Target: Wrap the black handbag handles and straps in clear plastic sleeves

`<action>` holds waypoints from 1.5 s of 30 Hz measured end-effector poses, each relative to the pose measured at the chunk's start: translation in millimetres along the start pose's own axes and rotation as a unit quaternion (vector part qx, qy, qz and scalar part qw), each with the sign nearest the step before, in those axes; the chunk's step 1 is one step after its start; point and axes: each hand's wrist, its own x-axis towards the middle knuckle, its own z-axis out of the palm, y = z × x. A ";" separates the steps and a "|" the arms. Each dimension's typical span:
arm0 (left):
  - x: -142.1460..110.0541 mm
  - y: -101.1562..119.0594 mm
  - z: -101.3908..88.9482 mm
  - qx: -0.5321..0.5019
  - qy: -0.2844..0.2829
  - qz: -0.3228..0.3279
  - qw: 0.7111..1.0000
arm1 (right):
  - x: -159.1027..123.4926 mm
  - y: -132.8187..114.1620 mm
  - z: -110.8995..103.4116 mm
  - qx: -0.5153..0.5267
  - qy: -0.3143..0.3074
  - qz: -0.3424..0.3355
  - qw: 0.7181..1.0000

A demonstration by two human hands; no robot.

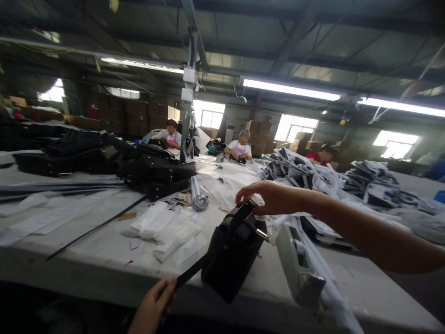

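Observation:
A small black handbag (231, 260) with gold-coloured metal fittings is tilted at the table's front edge. My right hand (259, 195) reaches in from the right, its fingers curled round the top of the bag by the strap's upper end. Below and to the left, my left hand (158, 299) is closed on the black strap (193, 271), which stretches from it up to the bag. Right beside the bag stands a grey tape dispenser (297, 264). White tissue paper sheets (170, 229) lie to the bag's left.
Black bags (156, 171) are heaped on the left of the table (104, 253). Wrapped goods (292, 167) are piled at the right. A clear plastic roll (199, 197) lies mid-table, near a metal post (187, 120). Several people sit working at the far side.

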 end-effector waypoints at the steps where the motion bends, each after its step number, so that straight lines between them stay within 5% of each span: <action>1: 1.5 3.5 2.2 0.046 0.027 0.053 0.997 | -0.4 -0.3 -0.9 0.014 0.008 -0.003 1.000; 3: 2.3 23.1 10.7 0.101 0.086 0.150 0.980 | -0.6 -2.4 -1.4 0.033 0.028 -0.011 0.999; 5: -0.9 58.1 25.0 0.116 0.083 0.196 0.970 | 0.9 -6.5 1.2 0.050 0.056 -0.036 0.997; 10: -10.9 165.7 75.8 -0.043 -0.167 0.268 0.948 | 5.8 -17.8 18.6 0.020 0.175 -0.091 0.980; 12: -9.5 195.6 92.1 -0.084 -0.275 0.220 0.932 | 3.7 -18.2 26.3 -0.038 0.206 -0.073 0.975; 14: -5.5 213.5 102.5 -0.092 -0.326 0.158 0.928 | -1.0 -14.9 32.4 -0.090 0.224 -0.038 0.970; 18: 1.9 225.9 111.5 -0.067 -0.318 0.081 0.942 | -11.6 -3.8 38.4 -0.172 0.245 -0.007 0.954; 24: 1.3 227.5 119.5 -0.098 -0.355 0.157 0.916 | -18.8 1.1 44.7 -0.224 0.330 0.012 0.917; 27: 1.3 223.6 123.7 -0.121 -0.324 0.171 0.923 | -24.8 -12.0 65.6 -0.108 0.453 0.105 0.879; 30: 3.7 219.1 128.0 -0.155 -0.293 0.152 0.931 | -29.4 -35.9 99.1 0.115 0.562 0.216 0.790; 35: 7.1 222.4 134.4 -0.159 -0.338 0.081 0.924 | -16.5 -66.7 132.4 0.393 0.504 0.210 0.740; 45: 19.9 259.2 151.2 -0.042 -0.426 0.065 0.901 | -3.2 -72.8 136.0 0.500 0.546 0.200 0.642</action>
